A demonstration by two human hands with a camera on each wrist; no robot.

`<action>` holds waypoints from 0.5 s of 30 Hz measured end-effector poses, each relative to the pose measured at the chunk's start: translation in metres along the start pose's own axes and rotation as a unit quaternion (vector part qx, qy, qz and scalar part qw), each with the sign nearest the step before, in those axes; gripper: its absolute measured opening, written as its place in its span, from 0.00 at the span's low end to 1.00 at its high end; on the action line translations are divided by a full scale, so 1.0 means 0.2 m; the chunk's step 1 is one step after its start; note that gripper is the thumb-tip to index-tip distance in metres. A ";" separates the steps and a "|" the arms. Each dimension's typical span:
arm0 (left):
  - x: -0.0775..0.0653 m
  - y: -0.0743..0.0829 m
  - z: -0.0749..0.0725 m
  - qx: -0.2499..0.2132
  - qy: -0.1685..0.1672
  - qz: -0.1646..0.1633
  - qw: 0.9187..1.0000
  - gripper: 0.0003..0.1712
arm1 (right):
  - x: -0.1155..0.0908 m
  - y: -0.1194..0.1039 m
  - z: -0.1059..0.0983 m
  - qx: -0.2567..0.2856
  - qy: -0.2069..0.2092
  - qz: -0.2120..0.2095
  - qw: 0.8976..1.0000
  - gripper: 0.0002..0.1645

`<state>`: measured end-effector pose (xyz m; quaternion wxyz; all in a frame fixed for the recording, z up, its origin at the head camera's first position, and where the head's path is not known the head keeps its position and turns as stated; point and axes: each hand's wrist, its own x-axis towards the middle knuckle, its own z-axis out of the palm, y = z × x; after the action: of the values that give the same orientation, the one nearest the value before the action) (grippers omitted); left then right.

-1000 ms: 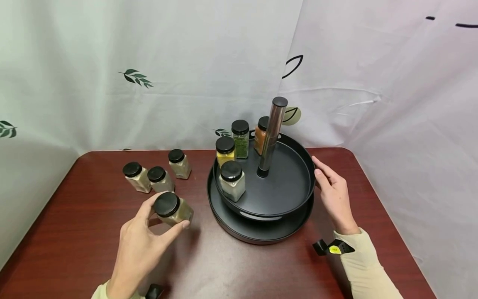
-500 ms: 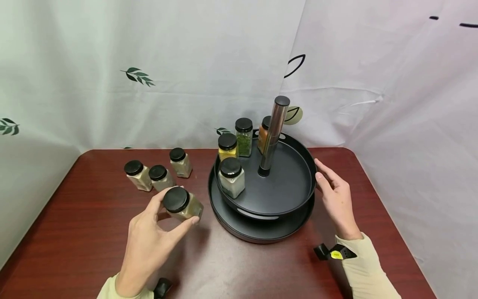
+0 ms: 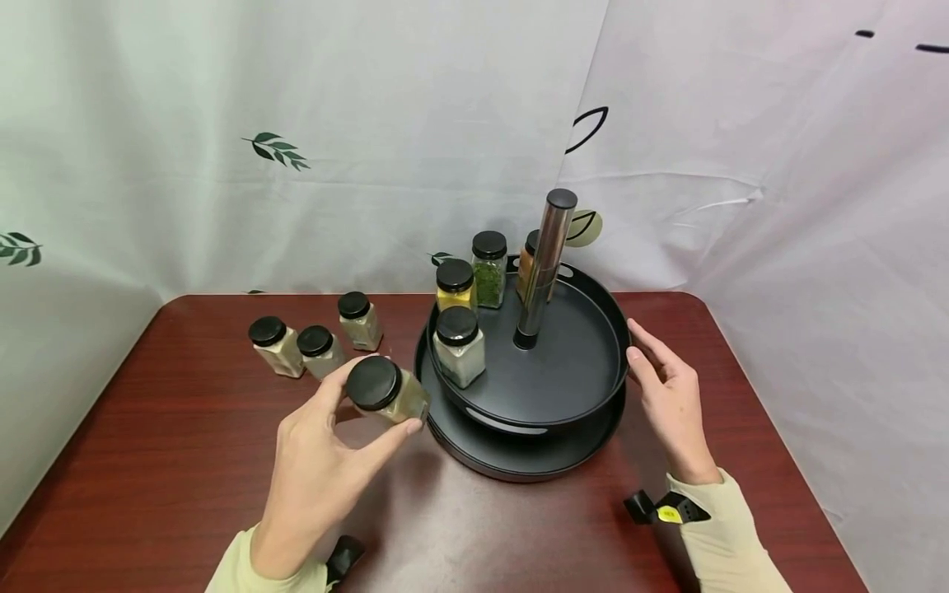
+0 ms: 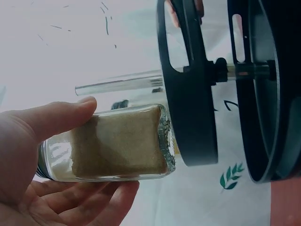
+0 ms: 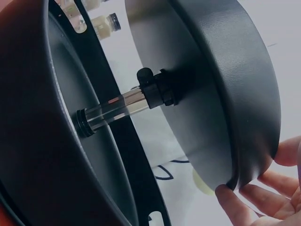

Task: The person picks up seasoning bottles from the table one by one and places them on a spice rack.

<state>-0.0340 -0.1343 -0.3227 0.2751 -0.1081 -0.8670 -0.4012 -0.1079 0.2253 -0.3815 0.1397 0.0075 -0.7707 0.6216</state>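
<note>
My left hand (image 3: 326, 457) grips a square glass spice jar (image 3: 396, 397) with a black lid and tan powder inside, held in the air beside a black two-tier turntable. The left wrist view shows the jar's base (image 4: 167, 141) close to the upper tier's outer wall (image 4: 193, 122). On that upper tier (image 3: 571, 362) stand a white-filled jar (image 3: 460, 354), a yellow one (image 3: 455, 287), a green-flaked one (image 3: 489, 272) and an orange one (image 3: 525, 268) partly behind the post. At the tier's right side, my right hand (image 3: 670, 408) touches the wall (image 5: 254, 117) with extended fingers (image 5: 235, 207).
Three more black-lidded jars stand on the table's left: one jar (image 3: 278, 350), a second jar (image 3: 321, 354) and a third jar (image 3: 361, 323). A tall post (image 3: 544, 272) rises from the turntable. Below juts the wider lower tier (image 3: 519, 461). A white curtain (image 3: 408, 123) hangs behind the table.
My left hand has carried the tan jar right and slightly upward in view, toward the turntable. The upper tier has turned slightly clockwise with its jars; my right hand stays at its side.
</note>
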 end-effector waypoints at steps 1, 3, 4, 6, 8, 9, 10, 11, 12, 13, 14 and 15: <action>0.00 0.01 0.00 -0.005 0.000 0.004 1.000 0.45 | 0.00 0.00 0.00 -0.003 0.002 0.000 1.000 0.25; 0.01 0.02 0.01 -0.010 0.000 0.008 1.000 0.45 | -0.01 0.00 0.00 -0.008 0.005 0.000 1.000 0.24; 0.02 0.03 0.02 -0.012 -0.001 0.009 1.000 0.45 | -0.01 0.00 0.00 -0.010 0.005 0.000 1.000 0.24; 0.02 0.04 0.03 -0.019 -0.002 0.011 1.000 0.44 | -0.02 0.00 0.01 -0.008 0.006 0.000 1.000 0.24; 0.03 0.05 0.04 -0.024 -0.005 0.009 1.000 0.44 | -0.02 -0.01 0.01 -0.004 0.008 0.001 1.000 0.24; 0.04 0.06 0.04 -0.027 -0.007 0.008 1.000 0.44 | -0.02 -0.01 0.01 -0.002 0.010 0.002 1.000 0.24; 0.04 0.07 0.04 -0.030 -0.008 0.008 0.999 0.43 | -0.03 -0.01 0.01 0.000 0.012 0.004 1.000 0.24; 0.05 0.08 0.05 -0.035 -0.011 0.007 0.999 0.43 | -0.03 -0.01 0.01 0.002 0.013 0.005 1.000 0.24; 0.05 0.09 0.05 -0.039 -0.012 0.007 0.999 0.43 | -0.03 -0.01 0.01 0.002 0.015 0.006 1.000 0.24; 0.06 0.09 0.06 -0.042 -0.014 0.006 0.999 0.42 | -0.03 -0.01 0.01 0.003 0.017 0.007 1.000 0.24; 0.06 0.10 0.06 -0.045 -0.016 0.005 0.999 0.42 | -0.03 -0.01 0.01 0.006 0.019 0.008 1.000 0.24; 0.07 0.11 0.07 -0.047 -0.018 0.005 0.999 0.42 | -0.03 -0.01 0.01 0.009 0.019 0.009 1.000 0.24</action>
<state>-0.0415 -0.1108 -0.3086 0.2563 -0.1321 -0.8514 -0.4381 -0.1014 0.2211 -0.3818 0.1483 -0.0103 -0.7626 0.6296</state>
